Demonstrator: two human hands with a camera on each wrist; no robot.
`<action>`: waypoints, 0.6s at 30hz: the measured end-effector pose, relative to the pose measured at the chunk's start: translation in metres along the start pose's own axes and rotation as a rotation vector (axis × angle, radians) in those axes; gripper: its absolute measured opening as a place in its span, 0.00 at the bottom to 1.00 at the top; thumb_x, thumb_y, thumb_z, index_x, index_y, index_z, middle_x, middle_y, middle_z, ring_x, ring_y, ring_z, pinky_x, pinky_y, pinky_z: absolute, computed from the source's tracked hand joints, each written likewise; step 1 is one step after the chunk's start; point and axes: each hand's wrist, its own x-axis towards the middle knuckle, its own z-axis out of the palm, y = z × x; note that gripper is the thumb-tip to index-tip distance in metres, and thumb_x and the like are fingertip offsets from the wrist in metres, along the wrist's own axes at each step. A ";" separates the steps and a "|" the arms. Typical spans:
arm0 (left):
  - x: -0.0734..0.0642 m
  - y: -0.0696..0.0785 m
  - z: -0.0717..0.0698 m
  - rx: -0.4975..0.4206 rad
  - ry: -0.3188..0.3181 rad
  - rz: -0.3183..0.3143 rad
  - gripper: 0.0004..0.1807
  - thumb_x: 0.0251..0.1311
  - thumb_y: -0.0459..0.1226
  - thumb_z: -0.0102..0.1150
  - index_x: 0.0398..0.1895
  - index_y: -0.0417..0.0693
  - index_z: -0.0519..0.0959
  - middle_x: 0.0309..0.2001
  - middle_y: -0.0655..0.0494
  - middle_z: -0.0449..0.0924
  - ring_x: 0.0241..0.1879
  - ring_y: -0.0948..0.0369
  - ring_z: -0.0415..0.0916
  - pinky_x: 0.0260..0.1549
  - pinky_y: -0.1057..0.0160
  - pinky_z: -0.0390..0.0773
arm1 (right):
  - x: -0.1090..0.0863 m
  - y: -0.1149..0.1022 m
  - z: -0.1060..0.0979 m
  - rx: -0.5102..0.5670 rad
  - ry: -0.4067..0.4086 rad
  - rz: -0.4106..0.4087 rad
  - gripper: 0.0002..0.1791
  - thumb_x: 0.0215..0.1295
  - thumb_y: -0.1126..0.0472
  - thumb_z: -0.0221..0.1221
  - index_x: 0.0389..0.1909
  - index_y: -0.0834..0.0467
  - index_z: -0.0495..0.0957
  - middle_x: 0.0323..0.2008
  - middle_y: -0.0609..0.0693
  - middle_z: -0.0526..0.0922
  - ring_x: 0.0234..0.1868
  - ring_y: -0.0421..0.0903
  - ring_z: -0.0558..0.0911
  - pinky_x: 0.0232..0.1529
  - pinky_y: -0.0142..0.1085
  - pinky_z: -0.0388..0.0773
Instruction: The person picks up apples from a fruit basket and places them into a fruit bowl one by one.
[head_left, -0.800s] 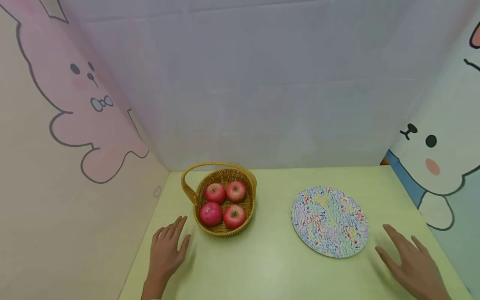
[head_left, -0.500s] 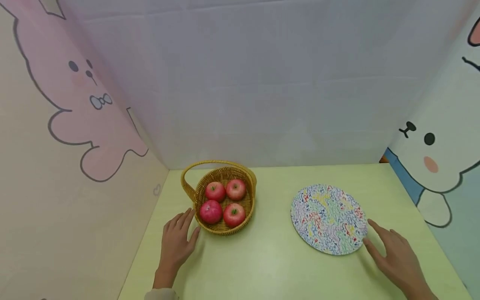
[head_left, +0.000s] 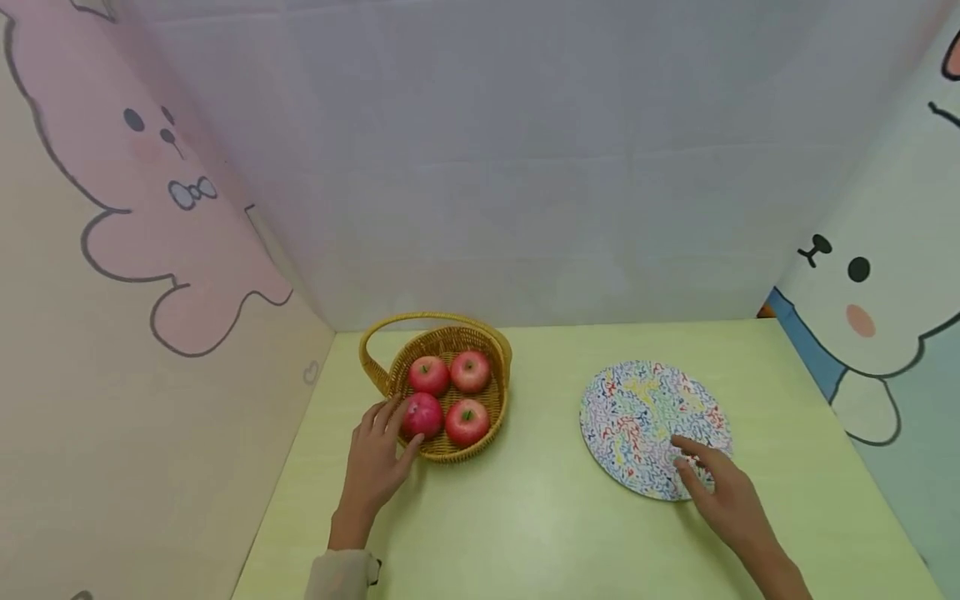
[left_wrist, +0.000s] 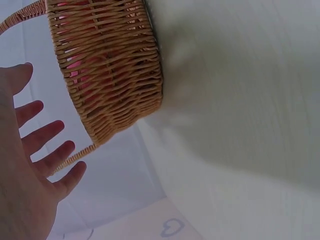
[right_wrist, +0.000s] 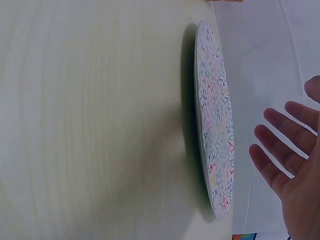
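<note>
Pink fruit (head_left: 425, 413) hid partly behind the left hand (head_left: 377, 455), fingers spread as on the right hand (head_left: 724, 490); the basket handle (head_left: 429, 315) ran sideways.

A small booth-like place, closed on three sides, is shown; whether it is set up in a home, a lab or elsewhere cannot be told. The pale bench (head_left: 540, 533) is bordered at the back by a plain, creased sheet (head_left: 480, 175). A pink cartoon rabbit (head_left: 161, 183) is printed on the left wall (head_left: 75, 400), a white cartoon animal (head_left: 900, 287) on the right.
</note>
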 end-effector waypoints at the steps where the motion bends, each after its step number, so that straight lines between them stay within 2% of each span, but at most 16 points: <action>1: 0.001 0.001 0.002 -0.003 0.002 0.006 0.34 0.65 0.48 0.69 0.72 0.47 0.73 0.70 0.41 0.75 0.68 0.41 0.69 0.56 0.33 0.77 | 0.000 -0.002 0.004 0.026 0.000 -0.004 0.20 0.71 0.67 0.64 0.62 0.59 0.81 0.57 0.56 0.87 0.57 0.17 0.70 0.52 0.12 0.67; 4: 0.006 0.005 0.008 -0.017 0.014 0.028 0.34 0.65 0.48 0.69 0.71 0.46 0.74 0.70 0.41 0.75 0.67 0.39 0.70 0.56 0.32 0.77 | 0.000 -0.008 0.016 0.091 0.000 0.005 0.19 0.72 0.68 0.63 0.62 0.59 0.81 0.56 0.56 0.88 0.53 0.20 0.77 0.50 0.13 0.72; 8: 0.009 0.011 0.016 -0.034 0.013 0.030 0.34 0.65 0.47 0.69 0.72 0.46 0.73 0.70 0.42 0.75 0.67 0.38 0.70 0.57 0.32 0.76 | 0.000 -0.017 0.032 0.162 0.005 0.029 0.17 0.73 0.70 0.61 0.60 0.59 0.82 0.53 0.56 0.89 0.45 0.33 0.86 0.48 0.14 0.75; 12: 0.010 0.019 0.021 -0.059 0.016 0.013 0.34 0.64 0.46 0.70 0.72 0.46 0.73 0.70 0.43 0.75 0.68 0.39 0.70 0.57 0.32 0.76 | 0.002 -0.027 0.048 0.234 -0.012 0.025 0.16 0.73 0.70 0.61 0.58 0.59 0.83 0.52 0.56 0.90 0.47 0.42 0.88 0.48 0.14 0.76; 18: 0.013 0.027 0.028 -0.090 0.035 0.008 0.33 0.65 0.46 0.70 0.72 0.47 0.74 0.69 0.44 0.76 0.67 0.38 0.72 0.55 0.33 0.78 | 0.007 -0.040 0.066 0.283 -0.055 0.008 0.15 0.74 0.69 0.60 0.58 0.56 0.84 0.53 0.53 0.90 0.50 0.38 0.88 0.49 0.21 0.81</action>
